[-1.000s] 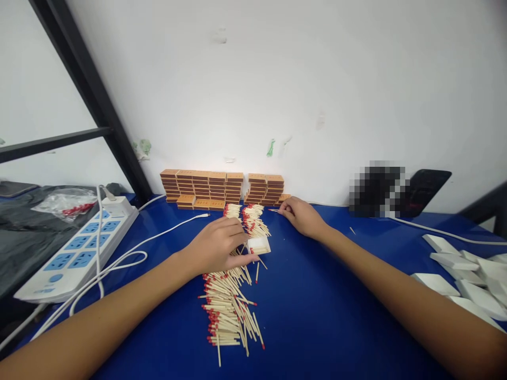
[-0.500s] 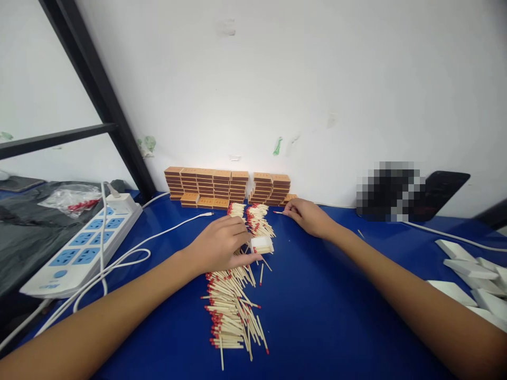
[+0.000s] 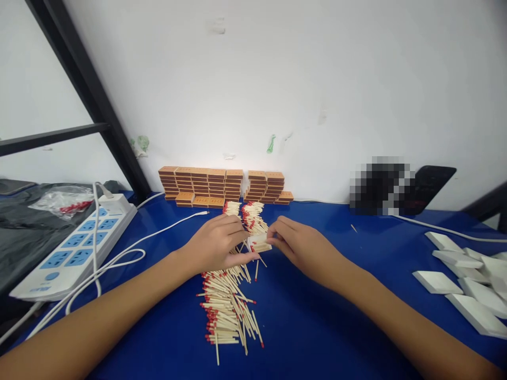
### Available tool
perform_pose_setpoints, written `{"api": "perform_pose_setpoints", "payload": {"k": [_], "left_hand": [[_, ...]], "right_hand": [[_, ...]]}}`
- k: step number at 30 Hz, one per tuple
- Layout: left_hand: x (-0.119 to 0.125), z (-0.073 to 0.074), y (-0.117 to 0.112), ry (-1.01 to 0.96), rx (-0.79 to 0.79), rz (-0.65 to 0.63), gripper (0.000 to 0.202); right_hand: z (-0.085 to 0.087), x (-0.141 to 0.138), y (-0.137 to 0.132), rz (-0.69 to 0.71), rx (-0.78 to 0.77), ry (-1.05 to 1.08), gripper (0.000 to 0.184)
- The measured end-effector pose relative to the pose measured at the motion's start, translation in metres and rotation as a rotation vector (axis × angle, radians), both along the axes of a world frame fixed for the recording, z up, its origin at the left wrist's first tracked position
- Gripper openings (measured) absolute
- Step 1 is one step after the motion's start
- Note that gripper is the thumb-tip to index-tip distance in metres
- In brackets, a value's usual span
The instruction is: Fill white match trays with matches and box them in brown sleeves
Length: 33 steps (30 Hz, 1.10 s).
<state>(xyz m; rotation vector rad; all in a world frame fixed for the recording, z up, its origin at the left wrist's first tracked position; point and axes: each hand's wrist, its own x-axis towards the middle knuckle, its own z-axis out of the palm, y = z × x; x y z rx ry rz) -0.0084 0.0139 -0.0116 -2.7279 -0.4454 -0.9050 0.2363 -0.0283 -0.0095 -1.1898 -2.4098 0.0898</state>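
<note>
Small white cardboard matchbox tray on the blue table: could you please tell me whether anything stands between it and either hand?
Nothing visible does. The right hand touches the small white cardboard matchbox tray at its right edge, and the left hand lies close beside its left side, over the red-tipped wooden matches.

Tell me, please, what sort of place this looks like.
Probably a bench for packing matches by hand: loose matches heaped on a blue table, orange matchboxes stacked against the wall, white box parts at the right.
</note>
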Motion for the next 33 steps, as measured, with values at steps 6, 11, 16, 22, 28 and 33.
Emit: {"api": "perform_pose_setpoints", "payload": {"k": [6,11,16,22,28,33], "left_hand": [[-0.002,0.000,0.004,-0.006,-0.019,0.014,0.034],[-0.008,0.001,0.011,-0.020,0.016,0.090,0.027],[-0.010,0.000,0.012,-0.038,-0.007,0.121,0.028],[-0.009,-0.002,0.012,-0.041,-0.002,0.100,0.030],[-0.008,-0.002,0.012,-0.023,-0.018,0.102,0.035],[-0.008,-0.001,0.011,-0.022,-0.016,0.094,0.036]], "right_hand": [[-0.009,-0.004,0.004,-0.018,0.000,0.169,0.015],[-0.017,0.001,0.001,-0.101,-0.113,0.262,0.015],[-0.017,-0.006,-0.013,-0.094,-0.207,0.175,0.013],[-0.019,-0.013,-0.018,-0.087,-0.234,0.148,0.006],[-0.015,0.006,-0.009,-0.064,-0.273,0.118,0.012],[-0.004,0.007,-0.012,0.137,-0.384,0.148,0.013]]}}
